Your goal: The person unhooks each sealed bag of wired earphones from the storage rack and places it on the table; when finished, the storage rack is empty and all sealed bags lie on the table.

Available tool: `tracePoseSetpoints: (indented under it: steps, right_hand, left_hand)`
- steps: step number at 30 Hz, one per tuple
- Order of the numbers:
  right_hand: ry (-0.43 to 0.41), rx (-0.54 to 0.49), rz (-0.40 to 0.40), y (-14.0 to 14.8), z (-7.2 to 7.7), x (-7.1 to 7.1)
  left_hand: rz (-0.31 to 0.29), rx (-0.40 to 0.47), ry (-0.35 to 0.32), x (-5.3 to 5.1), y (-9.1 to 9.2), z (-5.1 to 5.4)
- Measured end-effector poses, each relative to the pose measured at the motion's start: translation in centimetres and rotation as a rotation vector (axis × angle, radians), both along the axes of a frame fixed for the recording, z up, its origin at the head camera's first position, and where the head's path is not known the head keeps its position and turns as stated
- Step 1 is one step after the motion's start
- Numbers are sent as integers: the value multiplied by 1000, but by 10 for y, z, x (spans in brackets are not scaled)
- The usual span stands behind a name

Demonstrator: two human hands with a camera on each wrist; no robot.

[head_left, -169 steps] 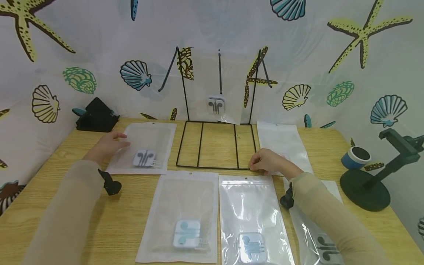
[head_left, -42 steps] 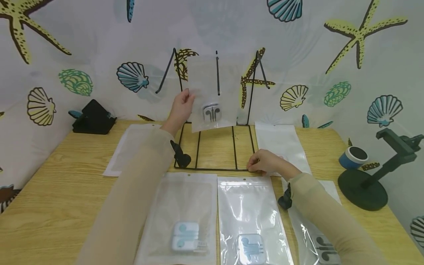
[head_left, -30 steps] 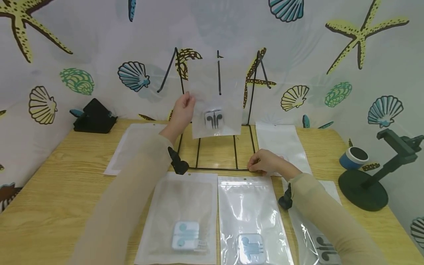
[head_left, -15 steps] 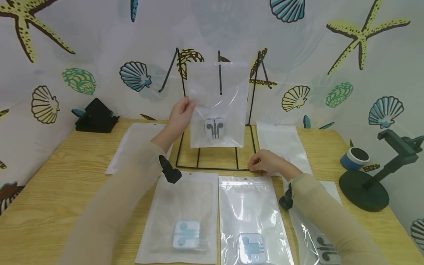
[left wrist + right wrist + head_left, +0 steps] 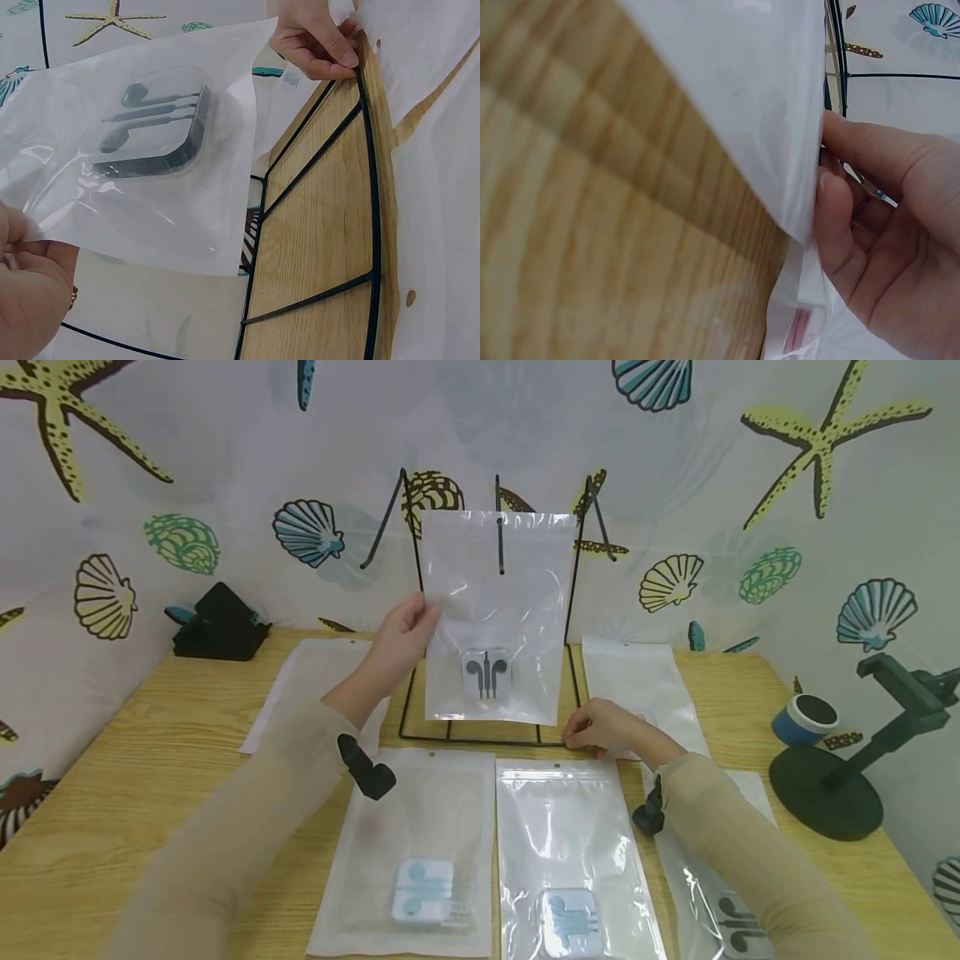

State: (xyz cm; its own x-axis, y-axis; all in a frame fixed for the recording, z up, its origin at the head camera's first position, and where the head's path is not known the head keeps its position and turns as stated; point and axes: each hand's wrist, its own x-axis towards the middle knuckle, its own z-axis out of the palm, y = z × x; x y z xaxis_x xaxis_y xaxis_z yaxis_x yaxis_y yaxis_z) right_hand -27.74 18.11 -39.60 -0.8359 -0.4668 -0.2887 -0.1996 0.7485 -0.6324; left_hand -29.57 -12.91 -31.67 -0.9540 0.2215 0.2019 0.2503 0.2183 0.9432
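Observation:
A clear-fronted plastic bag (image 5: 517,602) with earphones in a square case (image 5: 487,675) hangs on the middle hook of a black wire rack (image 5: 480,742). The hook's tip shows in front of the bag. My left hand (image 5: 397,639) pinches the bag's left edge between thumb and fingers, as the left wrist view shows too. At the front right corner of the rack's base, my right hand (image 5: 609,727) pinches the wire; in the right wrist view its thumb and forefinger (image 5: 866,146) come together there. Part of the rack's back is hidden behind the bag.
More earphone bags lie flat: a left bag (image 5: 300,677) partly under my arm, a front bag (image 5: 405,793), a shiny bag (image 5: 570,827) and others at right. A black holder (image 5: 221,622), a blue tub (image 5: 805,718) and a dark stand (image 5: 825,789) flank the table.
My left hand has left the table bag at far left and taken the hanging bag's edge. Since then the hanging bag has come forward and lower along the hook. The right hand stays put.

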Motion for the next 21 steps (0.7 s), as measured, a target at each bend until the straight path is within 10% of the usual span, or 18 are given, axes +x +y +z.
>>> tracePoseSetpoints:
  steps: [21]
  right_hand:
    - [0,1,-5,-1,1,1]
  left_hand:
    - [-79,57,-94,47,-9,0]
